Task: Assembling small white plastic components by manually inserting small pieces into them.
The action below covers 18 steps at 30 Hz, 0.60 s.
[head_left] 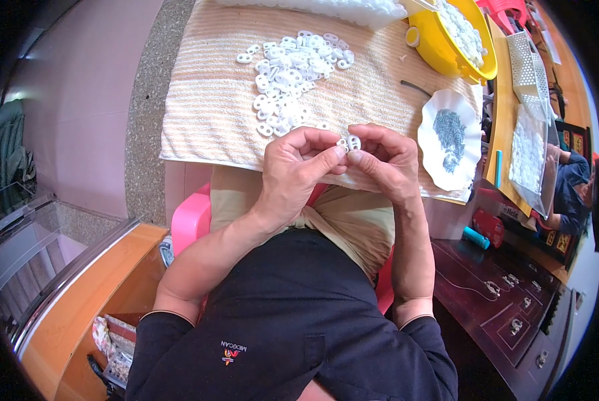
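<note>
Your left hand (298,159) pinches a small white bit (341,143) beside the white piece (354,144) pinched in your right hand (388,160), near the towel (209,100) edge, likely so you see both well, with the pile (289,73) ahead and the dish (471,127) at right, maybe for easy reach.

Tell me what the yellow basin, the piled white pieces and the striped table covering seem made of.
Yellow basin: likely smooth plastic, from its glossy, evenly coloured wall.
Piled white pieces: probably moulded plastic, being uniform and slightly shiny.
Striped table covering: apparently towelling cloth, given its matte, nubbly surface.
</note>
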Each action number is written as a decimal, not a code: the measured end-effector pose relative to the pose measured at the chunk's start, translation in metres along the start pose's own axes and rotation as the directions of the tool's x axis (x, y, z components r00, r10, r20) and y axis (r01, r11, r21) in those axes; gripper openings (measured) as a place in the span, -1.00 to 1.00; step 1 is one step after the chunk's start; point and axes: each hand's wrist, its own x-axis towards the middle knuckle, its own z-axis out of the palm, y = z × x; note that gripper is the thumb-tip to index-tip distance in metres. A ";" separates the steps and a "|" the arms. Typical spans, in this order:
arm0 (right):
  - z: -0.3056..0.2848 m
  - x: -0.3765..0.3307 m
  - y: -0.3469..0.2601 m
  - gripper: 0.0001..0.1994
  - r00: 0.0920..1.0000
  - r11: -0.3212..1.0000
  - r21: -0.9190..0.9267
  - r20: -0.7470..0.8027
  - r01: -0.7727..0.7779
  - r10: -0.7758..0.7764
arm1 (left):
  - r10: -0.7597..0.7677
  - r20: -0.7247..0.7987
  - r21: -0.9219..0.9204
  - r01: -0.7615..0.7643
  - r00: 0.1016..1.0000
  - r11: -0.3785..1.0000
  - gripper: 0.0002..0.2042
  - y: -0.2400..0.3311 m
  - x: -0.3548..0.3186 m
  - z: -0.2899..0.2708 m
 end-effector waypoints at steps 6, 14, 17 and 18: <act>0.001 -0.001 -0.001 -0.67 1.000 1.000 0.009 0.001 -0.009 0.009 | -0.022 -0.007 0.004 0.022 1.000 1.000 -0.86 0.002 -0.001 0.000; 0.001 -0.001 -0.002 -0.67 1.000 1.000 -0.004 0.014 -0.012 0.012 | -0.027 0.001 -0.010 0.027 1.000 1.000 -0.86 0.001 -0.001 0.000; 0.001 0.000 -0.002 -0.67 1.000 1.000 -0.011 0.014 -0.004 0.004 | -0.045 -0.008 -0.012 0.045 0.999 0.999 -0.85 0.001 -0.001 0.000; 0.002 0.000 -0.003 -0.67 1.000 1.000 -0.012 0.013 -0.003 0.003 | -0.045 -0.007 -0.012 0.045 0.999 0.999 -0.85 0.001 -0.001 0.000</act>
